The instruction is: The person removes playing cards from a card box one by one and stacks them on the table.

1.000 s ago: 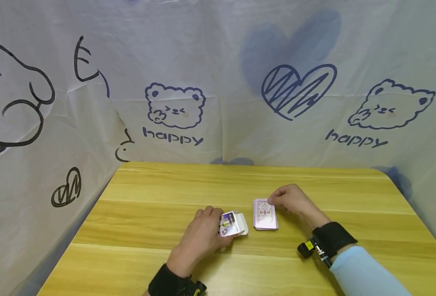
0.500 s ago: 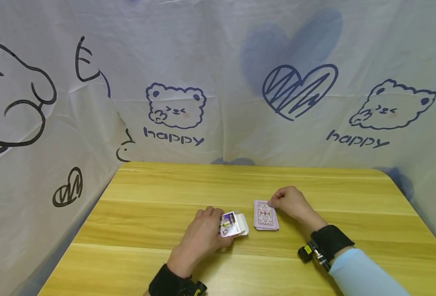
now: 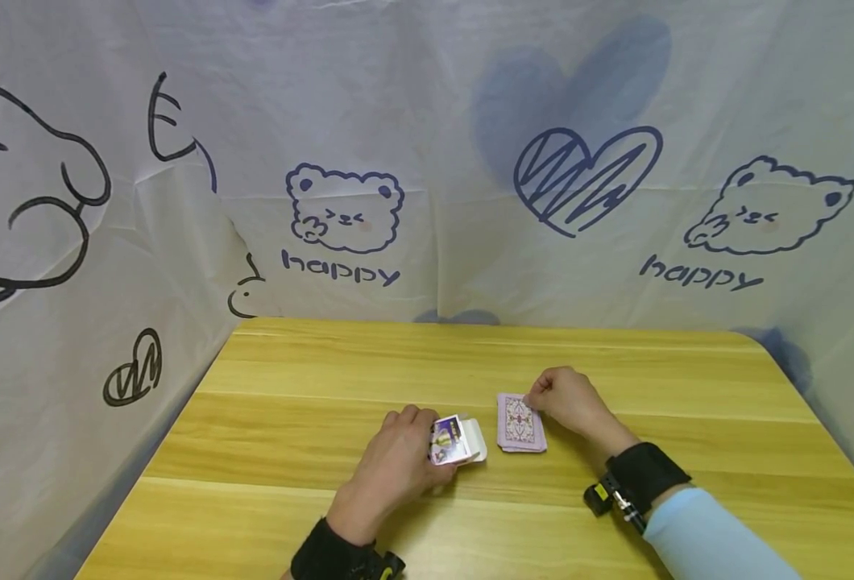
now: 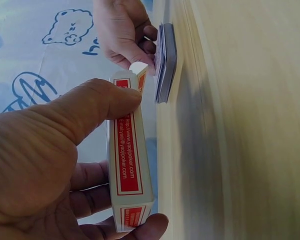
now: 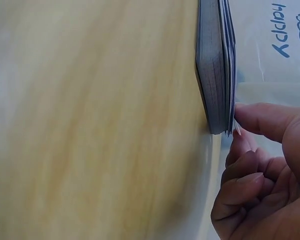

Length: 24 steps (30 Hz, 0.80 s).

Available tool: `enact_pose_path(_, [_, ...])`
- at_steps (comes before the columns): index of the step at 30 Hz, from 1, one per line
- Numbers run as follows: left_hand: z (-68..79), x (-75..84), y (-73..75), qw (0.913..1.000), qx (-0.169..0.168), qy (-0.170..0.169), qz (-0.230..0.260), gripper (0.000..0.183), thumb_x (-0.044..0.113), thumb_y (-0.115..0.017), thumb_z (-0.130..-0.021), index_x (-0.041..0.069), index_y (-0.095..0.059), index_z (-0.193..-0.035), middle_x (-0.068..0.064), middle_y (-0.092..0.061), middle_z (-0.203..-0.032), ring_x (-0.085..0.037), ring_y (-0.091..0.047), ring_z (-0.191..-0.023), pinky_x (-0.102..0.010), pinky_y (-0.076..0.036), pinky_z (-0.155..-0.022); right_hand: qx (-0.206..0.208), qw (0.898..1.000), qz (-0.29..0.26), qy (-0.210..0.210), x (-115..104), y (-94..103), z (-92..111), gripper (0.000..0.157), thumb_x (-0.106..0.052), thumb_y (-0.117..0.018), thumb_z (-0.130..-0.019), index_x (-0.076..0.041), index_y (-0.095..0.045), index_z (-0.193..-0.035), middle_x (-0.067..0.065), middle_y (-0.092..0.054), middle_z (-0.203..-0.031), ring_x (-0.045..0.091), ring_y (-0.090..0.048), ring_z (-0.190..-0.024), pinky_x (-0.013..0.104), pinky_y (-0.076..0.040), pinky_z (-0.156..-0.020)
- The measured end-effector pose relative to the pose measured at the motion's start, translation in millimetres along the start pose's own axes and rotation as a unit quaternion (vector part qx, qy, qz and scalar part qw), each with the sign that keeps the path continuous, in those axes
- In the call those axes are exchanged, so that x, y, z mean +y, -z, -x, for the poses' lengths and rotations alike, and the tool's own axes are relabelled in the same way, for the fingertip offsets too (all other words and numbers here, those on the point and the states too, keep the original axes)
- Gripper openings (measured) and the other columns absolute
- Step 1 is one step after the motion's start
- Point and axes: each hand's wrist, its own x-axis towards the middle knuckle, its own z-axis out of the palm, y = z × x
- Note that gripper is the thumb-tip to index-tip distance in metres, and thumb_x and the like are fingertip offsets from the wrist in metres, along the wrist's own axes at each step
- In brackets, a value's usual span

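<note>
My left hand [image 3: 395, 455] grips a small card box [image 3: 450, 441] with a purple picture on its face and a white flap standing out on the right. In the left wrist view, the thumb presses the red-and-white side of this box, and fingers curl beneath it. To its right lies a stack of playing cards [image 3: 520, 431], patterned backs up. At the stack's far right corner, my right hand [image 3: 568, 397] pinches a playing card [image 5: 237, 126] between thumb and index finger. Seen from the right wrist, that card's corner is slightly lifted off the others.
The wood-grain table [image 3: 311, 362] lies under both hands. Behind it and to the left hangs a pale cloth [image 3: 463, 242] with drawn bears, hearts and the word "happy". Each wrist wears a black strap [image 3: 648, 477] with a small camera.
My right hand has shifted slightly toward me at the stack's corner, and the glare on the top card has faded, so its pattern shows. The left hand and the box have stayed put.
</note>
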Motion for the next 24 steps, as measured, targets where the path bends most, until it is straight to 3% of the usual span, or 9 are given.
enact_pose_path(14, [0.0,-0.3,-0.5,1.0000,-0.004,0.004,0.000,0.071,0.041,-0.081,-0.070,0.002,-0.056,-0.123,-0.008,-0.059,-0.105,-0.021,-0.050,-0.089,-0.034,-0.049,-0.075,0.023,0.999,0.041,0.008,-1.7,-0.5,-1.0,0.022,-0.026,-0.074,-0.082,-0.009,-0.061,-0.081,0.005,-0.059,-0.075,0.020,-0.051,-0.066,0.031,-0.039,-0.056])
enact_pose_path(24, [0.2,0.2,0.2,1.0000,-0.001,0.003,0.002,0.070,0.041,-0.080,-0.070,0.002,-0.057,-0.123,-0.009,-0.060,-0.105,-0.022,-0.050,-0.089,-0.034,-0.049,-0.074,0.035,0.999,0.038,0.002,-3.9,2.3,1.0,0.024,-0.031,-0.074,-0.082,-0.010,-0.062,-0.080,0.005,-0.060,-0.073,0.020,-0.051,-0.064,0.031,-0.040,-0.055])
